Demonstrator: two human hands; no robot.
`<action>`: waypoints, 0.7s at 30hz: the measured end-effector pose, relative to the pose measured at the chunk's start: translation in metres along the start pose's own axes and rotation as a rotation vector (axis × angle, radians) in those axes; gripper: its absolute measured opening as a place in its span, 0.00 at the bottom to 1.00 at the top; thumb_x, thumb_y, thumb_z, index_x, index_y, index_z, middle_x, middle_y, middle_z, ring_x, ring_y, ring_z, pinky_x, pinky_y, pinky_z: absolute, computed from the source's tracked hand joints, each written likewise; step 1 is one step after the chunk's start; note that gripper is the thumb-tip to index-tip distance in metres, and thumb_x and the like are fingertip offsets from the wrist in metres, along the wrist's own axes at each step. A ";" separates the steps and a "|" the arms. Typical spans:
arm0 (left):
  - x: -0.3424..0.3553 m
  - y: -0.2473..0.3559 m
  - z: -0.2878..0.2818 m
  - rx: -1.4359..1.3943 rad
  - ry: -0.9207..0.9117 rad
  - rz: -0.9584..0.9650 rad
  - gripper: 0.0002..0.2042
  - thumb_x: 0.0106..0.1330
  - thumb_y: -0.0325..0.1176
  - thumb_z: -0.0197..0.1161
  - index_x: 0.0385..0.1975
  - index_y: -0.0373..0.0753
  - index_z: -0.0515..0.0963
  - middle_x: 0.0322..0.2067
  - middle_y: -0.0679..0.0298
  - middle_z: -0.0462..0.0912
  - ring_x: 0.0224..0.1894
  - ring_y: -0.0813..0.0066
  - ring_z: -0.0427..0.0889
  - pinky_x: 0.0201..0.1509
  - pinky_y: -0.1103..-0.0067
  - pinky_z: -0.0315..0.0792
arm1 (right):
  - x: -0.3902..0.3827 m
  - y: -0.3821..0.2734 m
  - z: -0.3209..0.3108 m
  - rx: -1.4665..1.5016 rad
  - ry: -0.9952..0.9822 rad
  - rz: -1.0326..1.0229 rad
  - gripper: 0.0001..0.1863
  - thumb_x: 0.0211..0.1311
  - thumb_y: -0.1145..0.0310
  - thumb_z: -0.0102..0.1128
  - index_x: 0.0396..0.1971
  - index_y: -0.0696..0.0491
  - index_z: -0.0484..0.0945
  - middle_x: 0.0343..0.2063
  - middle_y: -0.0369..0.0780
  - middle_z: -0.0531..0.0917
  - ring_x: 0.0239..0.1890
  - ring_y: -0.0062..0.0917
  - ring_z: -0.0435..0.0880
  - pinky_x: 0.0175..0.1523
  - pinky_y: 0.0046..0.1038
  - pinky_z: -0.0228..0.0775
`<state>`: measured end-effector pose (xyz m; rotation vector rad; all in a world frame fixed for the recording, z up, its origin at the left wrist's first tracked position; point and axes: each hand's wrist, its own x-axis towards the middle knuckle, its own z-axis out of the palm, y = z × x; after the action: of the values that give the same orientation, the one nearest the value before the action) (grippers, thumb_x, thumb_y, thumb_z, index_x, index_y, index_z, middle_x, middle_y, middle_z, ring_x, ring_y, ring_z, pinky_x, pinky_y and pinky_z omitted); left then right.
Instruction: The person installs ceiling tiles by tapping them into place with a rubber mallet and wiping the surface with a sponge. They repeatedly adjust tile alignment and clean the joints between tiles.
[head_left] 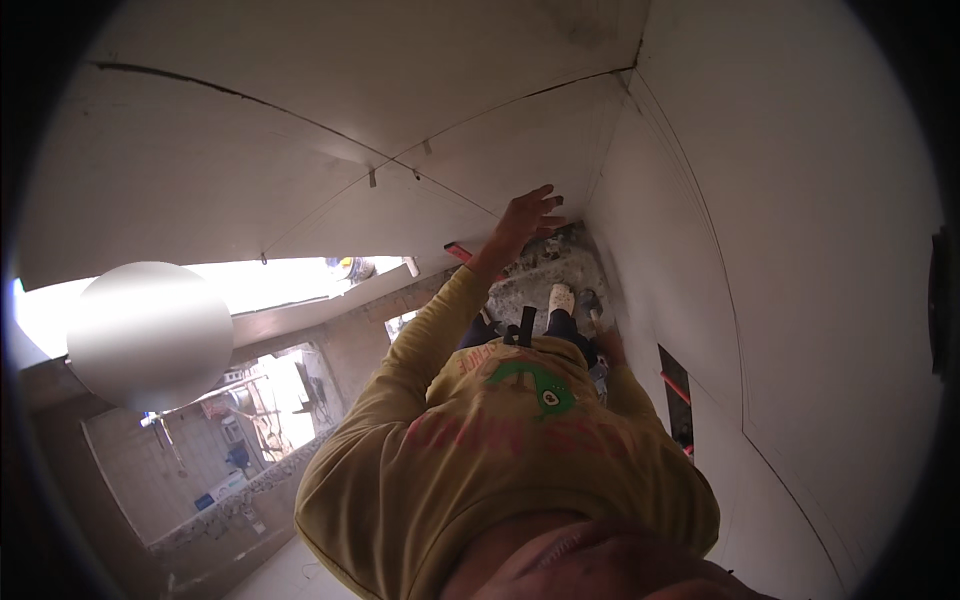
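Observation:
My left hand reaches forward to the pale tiled wall, fingers spread and nothing held. Whether its fingertips touch the tile I cannot tell. Behind my left wrist a red bar-shaped tool with a dark end slants down. Low on my right side hangs my right hand, mostly hidden by my body and sleeve. Just past it is a dark, rounded head on a pale stick, like a mallet; the fingers appear closed around its lower part, though the grip is poorly seen.
Small clips sit in the tile joints. A right-hand wall meets the tiled one at a corner and has a slot with red pipe. Rough, littered floor lies by my shoes. At left, a bright opening and a doorway show.

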<state>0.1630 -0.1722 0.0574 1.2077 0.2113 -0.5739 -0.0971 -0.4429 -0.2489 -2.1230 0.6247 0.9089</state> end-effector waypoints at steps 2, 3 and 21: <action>-0.017 -0.071 -0.055 0.424 0.185 0.025 0.29 0.72 0.40 0.60 0.69 0.33 0.65 0.62 0.48 0.77 0.58 0.48 0.82 0.59 0.60 0.76 | 0.026 0.010 -0.017 -0.073 -0.016 -0.124 0.24 0.49 0.56 0.72 0.30 0.66 0.83 0.25 0.52 0.86 0.32 0.40 0.90 0.37 0.42 0.78; -0.034 -0.112 -0.085 0.719 0.233 0.130 0.30 0.72 0.42 0.60 0.70 0.35 0.64 0.61 0.44 0.77 0.57 0.45 0.81 0.58 0.60 0.76 | 0.018 -0.003 -0.024 -0.091 -0.065 -0.159 0.23 0.49 0.57 0.71 0.29 0.67 0.82 0.25 0.51 0.86 0.31 0.39 0.89 0.37 0.41 0.78; -0.280 -0.430 -0.261 -0.198 1.329 -0.340 0.25 0.69 0.44 0.60 0.62 0.36 0.77 0.43 0.47 0.88 0.47 0.54 0.87 0.53 0.67 0.78 | 0.129 -0.231 0.198 -1.326 -0.423 -0.319 0.18 0.61 0.67 0.62 0.46 0.65 0.81 0.38 0.55 0.87 0.41 0.46 0.90 0.45 0.44 0.81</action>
<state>-0.2592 0.0533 -0.2618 1.1988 1.5731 0.0583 0.0567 -0.1660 -0.3428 -2.7858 -0.7643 1.7858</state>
